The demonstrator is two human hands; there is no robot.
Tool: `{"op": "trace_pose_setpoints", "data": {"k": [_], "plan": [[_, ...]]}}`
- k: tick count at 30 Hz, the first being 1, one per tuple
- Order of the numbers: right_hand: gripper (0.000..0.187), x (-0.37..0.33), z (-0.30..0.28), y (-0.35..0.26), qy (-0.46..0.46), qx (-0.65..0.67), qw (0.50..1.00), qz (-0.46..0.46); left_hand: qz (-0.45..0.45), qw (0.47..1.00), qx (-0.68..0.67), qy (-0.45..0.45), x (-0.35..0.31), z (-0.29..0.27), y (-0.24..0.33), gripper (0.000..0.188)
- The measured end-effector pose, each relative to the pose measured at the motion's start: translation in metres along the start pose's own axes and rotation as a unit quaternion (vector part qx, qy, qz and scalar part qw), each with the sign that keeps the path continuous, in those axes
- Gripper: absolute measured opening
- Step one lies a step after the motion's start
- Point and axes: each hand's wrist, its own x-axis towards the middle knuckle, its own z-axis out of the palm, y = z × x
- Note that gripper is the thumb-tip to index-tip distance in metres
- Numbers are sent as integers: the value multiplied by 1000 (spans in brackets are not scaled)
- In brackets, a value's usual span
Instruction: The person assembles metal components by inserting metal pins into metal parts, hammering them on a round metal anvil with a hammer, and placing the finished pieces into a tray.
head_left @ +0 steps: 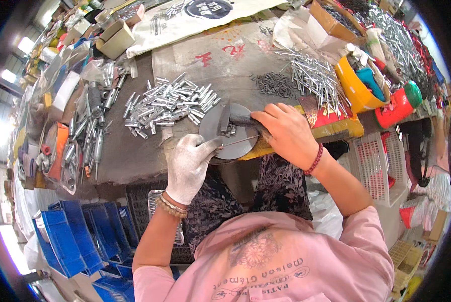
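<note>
My left hand [187, 162], in a white glove, pinches one end of a thin metal rod [241, 140] that slants up to the right. My bare right hand [288, 132] is closed, fingertips curled over the end of a dark block-shaped piece [242, 119]; its palm side is hidden. The rod's other end stops by that hand's thumb. Beneath both hands lies a round grey metal disc [240, 150] at the table's near edge, with a small upright metal fixture [224, 121] on it. Left of the disc is a pile of short silvery metal tubes [170, 104].
Small dark parts [274, 85] and long thin metal rods [316, 80] lie far right, near a yellow container [354, 88] and a red-and-green canister [399, 104]. Metal tools [92, 118] crowd the left side. Blue bins [66, 239] stand lower left, a white basket [376, 163] right.
</note>
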Motion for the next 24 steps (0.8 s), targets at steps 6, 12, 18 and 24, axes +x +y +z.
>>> {"op": "trace_pose_setpoints", "data": {"k": [6,12,18,24], "plan": [[59,-11,-22,-28,39,114,992,43,15,998,-66,18,3,-2,-13,20],[57,-24,-22,-46,184,47,981,-40,23,996,-77,32,1,4,-16,19],[62,-25,-16,-51,93,85,992,-17,12,998,-58,20,3,-1,-9,19],[65,-16,-33,-45,118,167,978,36,13,996,-90,6,4,-2,-14,19]]}}
